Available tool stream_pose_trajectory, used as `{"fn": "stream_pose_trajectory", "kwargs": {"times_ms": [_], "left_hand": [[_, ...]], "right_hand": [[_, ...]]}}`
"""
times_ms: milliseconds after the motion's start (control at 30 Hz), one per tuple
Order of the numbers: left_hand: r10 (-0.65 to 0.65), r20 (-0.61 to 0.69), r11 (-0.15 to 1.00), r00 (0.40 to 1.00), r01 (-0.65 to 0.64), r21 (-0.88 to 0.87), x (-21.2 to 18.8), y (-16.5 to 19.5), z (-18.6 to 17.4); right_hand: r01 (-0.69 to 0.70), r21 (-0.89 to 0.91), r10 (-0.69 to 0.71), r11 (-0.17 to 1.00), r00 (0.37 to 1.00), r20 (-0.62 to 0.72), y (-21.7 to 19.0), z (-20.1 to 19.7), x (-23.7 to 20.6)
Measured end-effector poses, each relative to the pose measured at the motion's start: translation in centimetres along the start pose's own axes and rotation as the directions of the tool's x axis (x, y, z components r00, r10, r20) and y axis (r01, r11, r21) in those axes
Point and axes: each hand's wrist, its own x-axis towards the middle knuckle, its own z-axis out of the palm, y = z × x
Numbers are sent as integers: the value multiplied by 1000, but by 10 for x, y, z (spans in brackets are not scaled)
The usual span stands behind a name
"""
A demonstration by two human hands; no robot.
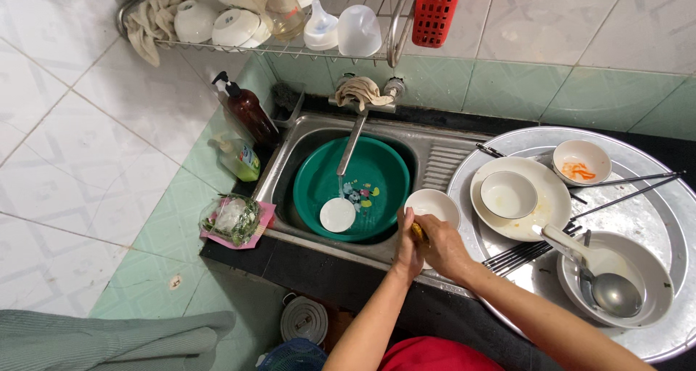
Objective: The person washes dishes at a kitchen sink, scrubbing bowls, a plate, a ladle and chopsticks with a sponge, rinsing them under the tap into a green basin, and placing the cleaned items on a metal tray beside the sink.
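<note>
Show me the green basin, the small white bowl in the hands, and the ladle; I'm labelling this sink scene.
green basin [384, 169]: head view, bare inner wall at the upper right.
small white bowl [435, 201]: head view, inside, above the hands.
ladle [613, 293]: head view, metal scoop.

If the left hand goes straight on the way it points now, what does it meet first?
The left hand points up-frame along the small white bowl it already touches; beyond that, probably the sink's ribbed drainer, though depth is unclear.

green basin [377, 169] in sink | brown pump bottle [250, 112] | red basket [436, 10] | ladle [607, 287]
</note>
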Motion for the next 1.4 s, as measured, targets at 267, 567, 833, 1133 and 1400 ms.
{"fn": "stream_pose_trajectory", "kwargs": {"times_ms": [267,567,833,1133,1400], "left_hand": [[-62,-25,998,998,63,8,11,14,-21],[-365,122,921,923,339,192,11,41,-32],[-178,92,983,980,180,-17,-16,21,-7],[-69,31,992,997,71,-104,-12,-2,7],[-112,64,990,992,117,-75,8,21,-21]], "right_hand": [[370,-154,-378,916,925,-26,-2,-4,-13],[660,-389,-562,643,751,345,34,-55,-13],[474,-437,-375,764,878,297,19,-52,-14],[-208,103,216,973,974,-72,-16,6,-10],[370,-188,-396,910,910,-126,1,16,-16]]}}
